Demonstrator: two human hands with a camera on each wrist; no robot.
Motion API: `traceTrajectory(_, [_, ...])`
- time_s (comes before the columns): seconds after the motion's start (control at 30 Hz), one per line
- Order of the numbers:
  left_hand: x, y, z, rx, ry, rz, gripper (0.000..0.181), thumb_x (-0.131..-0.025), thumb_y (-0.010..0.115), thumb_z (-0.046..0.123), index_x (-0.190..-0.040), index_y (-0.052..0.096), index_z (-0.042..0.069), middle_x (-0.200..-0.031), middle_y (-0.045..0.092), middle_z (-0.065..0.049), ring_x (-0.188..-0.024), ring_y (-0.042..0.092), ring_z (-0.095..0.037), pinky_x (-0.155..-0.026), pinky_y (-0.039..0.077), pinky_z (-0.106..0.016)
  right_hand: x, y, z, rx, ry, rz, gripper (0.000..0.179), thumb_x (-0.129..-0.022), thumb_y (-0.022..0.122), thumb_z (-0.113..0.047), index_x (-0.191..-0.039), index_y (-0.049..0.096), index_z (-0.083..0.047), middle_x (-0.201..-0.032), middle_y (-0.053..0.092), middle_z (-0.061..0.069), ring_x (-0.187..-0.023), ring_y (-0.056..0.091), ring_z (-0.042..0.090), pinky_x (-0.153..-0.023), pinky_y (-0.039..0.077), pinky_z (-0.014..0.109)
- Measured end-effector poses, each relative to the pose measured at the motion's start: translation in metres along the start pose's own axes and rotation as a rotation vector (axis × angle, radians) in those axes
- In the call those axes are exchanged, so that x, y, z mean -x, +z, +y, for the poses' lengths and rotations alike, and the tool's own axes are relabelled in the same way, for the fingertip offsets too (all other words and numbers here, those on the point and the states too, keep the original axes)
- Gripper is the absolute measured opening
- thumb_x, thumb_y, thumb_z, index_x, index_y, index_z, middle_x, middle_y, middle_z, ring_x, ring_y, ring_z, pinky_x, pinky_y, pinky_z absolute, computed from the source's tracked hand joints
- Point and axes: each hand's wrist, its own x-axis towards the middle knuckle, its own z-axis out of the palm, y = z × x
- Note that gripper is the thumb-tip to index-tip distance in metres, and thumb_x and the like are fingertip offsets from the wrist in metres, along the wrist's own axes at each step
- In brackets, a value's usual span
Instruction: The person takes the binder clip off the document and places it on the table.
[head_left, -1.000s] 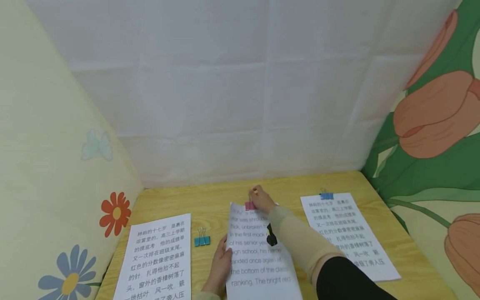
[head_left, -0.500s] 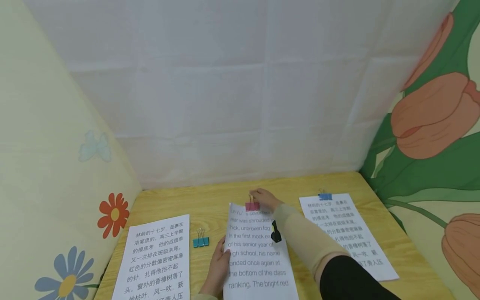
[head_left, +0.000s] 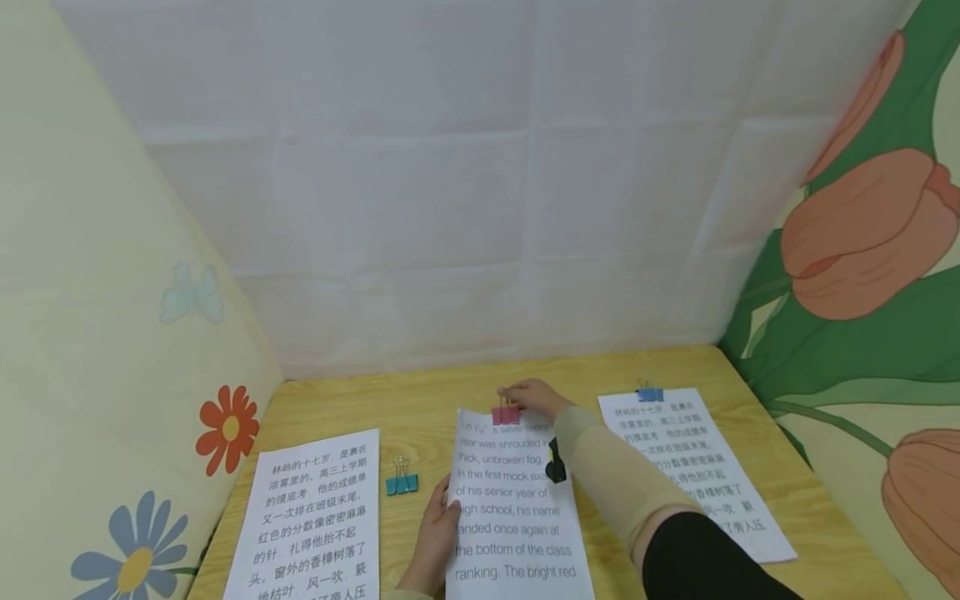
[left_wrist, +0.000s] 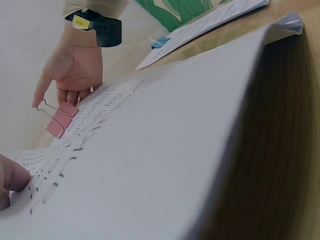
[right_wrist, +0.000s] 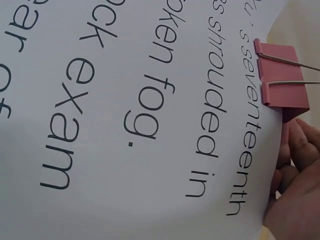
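A stack of white paper with English print stands in the middle, its top edge carrying a pink binder clip. My left hand grips the stack's left edge, the thumb lying on the printed face. At the top edge, my right hand holds the clip; in the left wrist view its thumb meets the end of the wire handle. The right wrist view has the clip biting over the sheet's edge, with curled fingers beside it, partly hidden behind the paper.
On the left lies a sheet with Chinese print. A teal binder clip sits between it and my left hand. To the right, another Chinese-printed stack bears a blue binder clip, partly covered by my right arm. A white cloth hangs behind the table.
My right hand has turned slightly and shifted right at the clip, leaving more of the pink clip and its wire handles in sight. The left hand keeps its hold on the stack.
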Motion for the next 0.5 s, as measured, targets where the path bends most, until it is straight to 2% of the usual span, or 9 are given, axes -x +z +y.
traceTrajectory(0.2, [0.0002,-0.0006,0.0004,-0.028,0.047,-0.01,0.057,-0.11,0.035,0.016,-0.163,0.018,0.005,-0.119,0.069,-0.007,-0.093,0.068,-0.019,-0.092,0.051,-0.044,0.0004,-0.0019,0.0005,-0.062,0.019,-0.029,0.047,-0.098,0.069,-0.041,-0.122,0.071,-0.001,-0.116,0.071,0.01,-0.112,0.065,0.029,-0.109,0.043,0.048])
traceTrajectory(0.33, [0.0,0.0005,0.0003,-0.031,0.042,-0.006,0.057,-0.11,0.035,0.017,-0.163,0.019,0.005,-0.118,0.069,-0.007,-0.093,0.068,-0.019,-0.092,0.051,-0.045,0.0029,-0.003,-0.0019,-0.09,0.017,-0.038,0.045,-0.097,0.072,-0.039,-0.119,0.07,0.0,-0.111,0.07,0.009,-0.107,0.064,0.026,-0.105,0.046,0.046])
traceTrajectory(0.5, [-0.0001,0.0033,0.0008,-0.036,0.021,0.002,0.057,-0.11,0.036,0.018,-0.163,0.02,0.006,-0.114,0.069,-0.005,-0.091,0.067,-0.02,-0.091,0.051,-0.045,0.0049,-0.0055,-0.0039,-0.053,0.015,-0.037,0.044,-0.097,0.071,-0.041,-0.115,0.068,-0.001,-0.109,0.068,0.009,-0.105,0.061,0.025,-0.102,0.046,0.045])
